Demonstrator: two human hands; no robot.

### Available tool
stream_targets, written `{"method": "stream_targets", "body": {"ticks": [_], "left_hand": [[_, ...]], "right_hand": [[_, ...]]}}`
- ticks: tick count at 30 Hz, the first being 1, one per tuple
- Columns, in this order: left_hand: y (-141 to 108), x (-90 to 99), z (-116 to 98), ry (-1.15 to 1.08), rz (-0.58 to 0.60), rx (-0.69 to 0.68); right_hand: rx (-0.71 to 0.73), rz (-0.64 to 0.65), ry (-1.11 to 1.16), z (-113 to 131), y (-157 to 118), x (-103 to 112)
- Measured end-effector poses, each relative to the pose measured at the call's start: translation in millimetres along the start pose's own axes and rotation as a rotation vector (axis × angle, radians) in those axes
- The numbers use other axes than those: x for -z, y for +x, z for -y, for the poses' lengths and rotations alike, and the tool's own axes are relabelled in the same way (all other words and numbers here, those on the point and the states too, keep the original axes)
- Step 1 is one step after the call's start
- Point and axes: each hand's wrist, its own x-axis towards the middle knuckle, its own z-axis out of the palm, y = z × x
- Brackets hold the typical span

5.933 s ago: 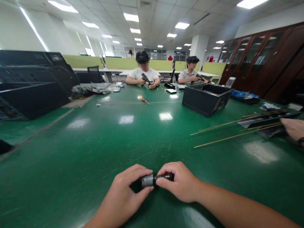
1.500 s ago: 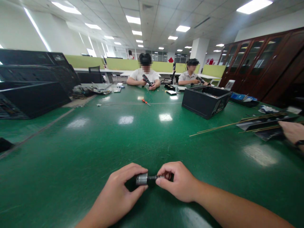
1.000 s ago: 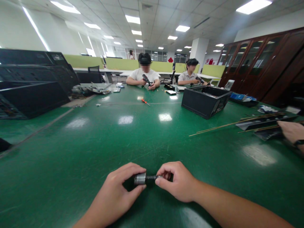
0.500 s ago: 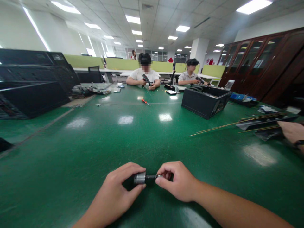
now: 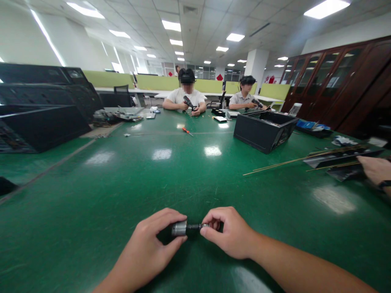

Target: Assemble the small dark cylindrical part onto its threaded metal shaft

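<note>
Low in the head view, my left hand (image 5: 152,244) grips a silver metal cylinder (image 5: 179,228) between thumb and fingers. A thin dark shaft (image 5: 193,227) runs from the cylinder toward the right. The shaft's far end, with a small metal piece on it, is pinched between the thumb and index finger of my right hand (image 5: 227,232). The fingertips of my right hand partly hide that end. The whole part lies level, just above or on the green table (image 5: 183,183); which of the two I cannot tell.
A red screwdriver (image 5: 187,131) lies farther back. An open black case (image 5: 264,130) stands back right, near thin brass-coloured rods (image 5: 284,162) and another person's hand (image 5: 377,169). Black cases (image 5: 45,126) are at the left. Two people sit across the table holding dark tools.
My hands and the part they hold have hardly moved. Far in the background, a person has shifted slightly to the right.
</note>
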Motion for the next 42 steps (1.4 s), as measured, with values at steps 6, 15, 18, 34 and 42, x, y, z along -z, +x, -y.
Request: {"method": "stream_targets", "body": {"ticks": [6,15,18,34,42], "left_hand": [[0,2.0,2,0.034,-0.021,-0.004],[2,2.4,1,0.038,-0.011,-0.001],[2,2.3,2,0.044,-0.012,-0.001],[2,7.1,12,0.155,-0.092,0.105],[-2,25.4,17,0.140,-0.233,0.218]], "right_hand": [[-0.011,-0.019,0.000,-2,2,0],[-0.041,-0.037,-0.004,0,1,0],[-0.040,-0.044,-0.001,0,1,0],[-0.042,-0.211,0.481,-19,11,4],[-0.083,-0.194,0.526,-25,19,1]]}}
